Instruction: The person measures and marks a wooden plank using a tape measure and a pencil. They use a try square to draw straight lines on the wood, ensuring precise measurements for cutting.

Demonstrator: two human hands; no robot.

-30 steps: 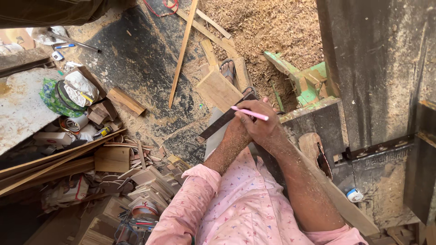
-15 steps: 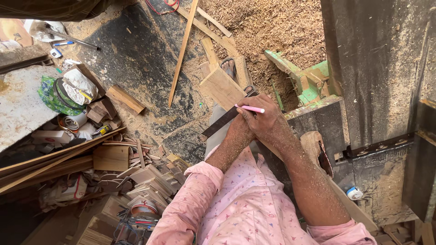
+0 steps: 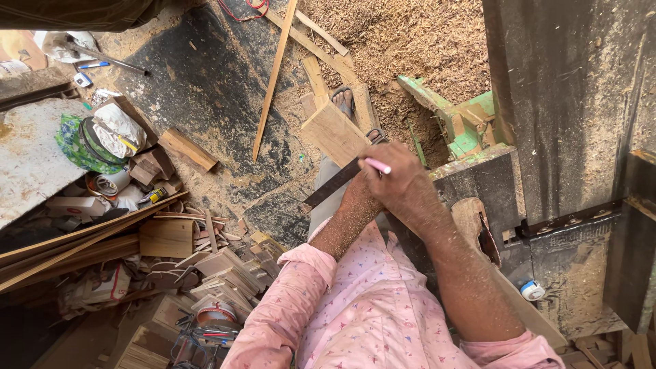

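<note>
Right hand (image 3: pixel 403 184) has turned since a second ago; the pink pencil (image 3: pixel 377 166) now shows only its tip, grip closed on it over the dark strip (image 3: pixel 333 183). Left hand (image 3: pixel 355 198) mostly hidden beneath, grip unclear. Marking looks underway.
</note>
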